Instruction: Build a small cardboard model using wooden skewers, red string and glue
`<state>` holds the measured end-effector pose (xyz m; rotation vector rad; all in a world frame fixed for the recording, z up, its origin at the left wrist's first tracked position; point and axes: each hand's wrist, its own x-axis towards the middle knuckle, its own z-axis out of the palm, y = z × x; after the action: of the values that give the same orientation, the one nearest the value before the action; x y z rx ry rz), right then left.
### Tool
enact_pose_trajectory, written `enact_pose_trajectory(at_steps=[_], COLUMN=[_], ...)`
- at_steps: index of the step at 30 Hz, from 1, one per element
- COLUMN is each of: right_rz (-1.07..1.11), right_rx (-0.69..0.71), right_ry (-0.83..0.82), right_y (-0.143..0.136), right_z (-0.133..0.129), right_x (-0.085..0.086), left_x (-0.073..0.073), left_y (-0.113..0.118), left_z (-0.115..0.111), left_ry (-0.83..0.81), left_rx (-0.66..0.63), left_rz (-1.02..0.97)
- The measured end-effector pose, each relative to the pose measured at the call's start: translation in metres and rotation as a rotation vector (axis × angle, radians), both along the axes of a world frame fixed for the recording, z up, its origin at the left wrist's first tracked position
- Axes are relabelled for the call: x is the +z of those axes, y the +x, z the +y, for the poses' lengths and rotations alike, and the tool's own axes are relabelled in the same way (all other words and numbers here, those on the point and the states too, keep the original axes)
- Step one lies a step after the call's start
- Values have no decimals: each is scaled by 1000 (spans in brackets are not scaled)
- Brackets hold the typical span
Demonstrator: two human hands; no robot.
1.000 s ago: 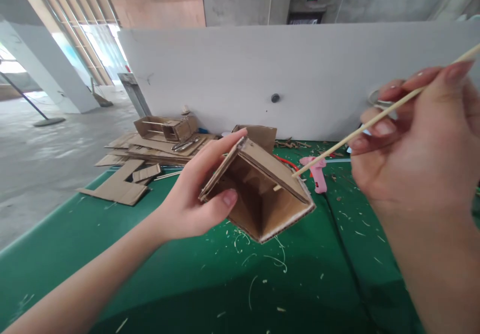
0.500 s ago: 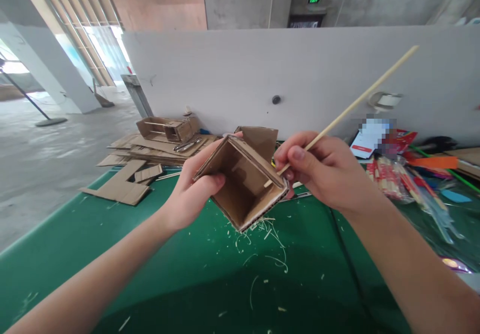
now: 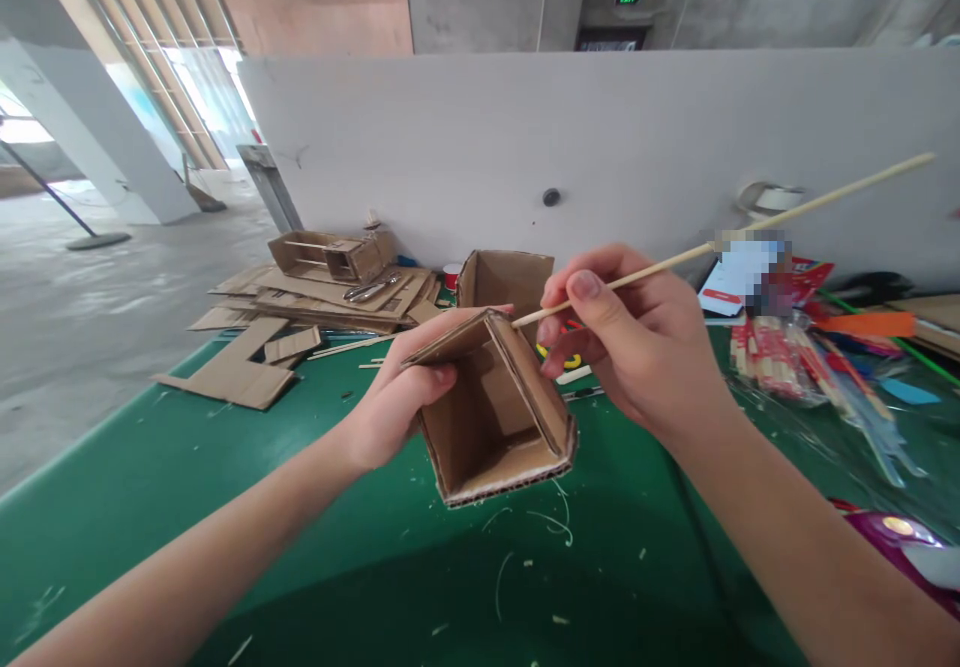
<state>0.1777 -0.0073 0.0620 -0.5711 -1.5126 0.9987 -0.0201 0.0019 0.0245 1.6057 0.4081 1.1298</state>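
Note:
My left hand (image 3: 401, 387) is closed on the left side of a small open cardboard box (image 3: 499, 397), its thumb inside the rim and the other fingers mostly hidden behind. The box is tilted, with its open side facing me. Between thumb and fingers, my right hand (image 3: 626, 332) pinches a long thin wooden stick (image 3: 787, 215). The stick slants up to the right, and its lower tip is at the box's upper right edge; whether it touches or enters the cardboard there I cannot tell.
Behind stands another cardboard box (image 3: 517, 277). Flat cardboard pieces (image 3: 247, 372) and a cardboard assembly (image 3: 330, 255) lie at the left. Bagged sticks (image 3: 780, 357), a phone (image 3: 739, 272) and a purple object (image 3: 892, 537) are at the right. Shavings litter the green table (image 3: 360, 567).
The stick's lower tip has left the inside of the box and is now at its upper right edge. The stick lies flatter, and the box has turned and dropped slightly.

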Motion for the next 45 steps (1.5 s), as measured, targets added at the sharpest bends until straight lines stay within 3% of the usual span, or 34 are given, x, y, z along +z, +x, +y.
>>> enact_pose_trajectory(at_steps=[4,15,21,26,32,38,45], right_rz=[-2,78,22,50,-13,56,3], right_rx=[-29,4,34,30,-6,62,69], right_ry=[1,-37,-38,-46,-33,-87,-30], right_y=[0,0,3,1,-6,2,24], right_z=[0,7,13,19,15,19,19], right_x=[0,-11,-17,-25,-31,-24,-9], left_x=[-1,-4,-13,-22,-20,-20,-22], left_y=[1,4,7,8,8,10,24], left_z=[-1,2,4,5,3,3,-4], left_ry=[12,-40,-42,7,130,76,-14], left_rx=[-46,-20,25,107,149,140,84], left_rz=[-8,-40,-72,-14,53,57,-178])
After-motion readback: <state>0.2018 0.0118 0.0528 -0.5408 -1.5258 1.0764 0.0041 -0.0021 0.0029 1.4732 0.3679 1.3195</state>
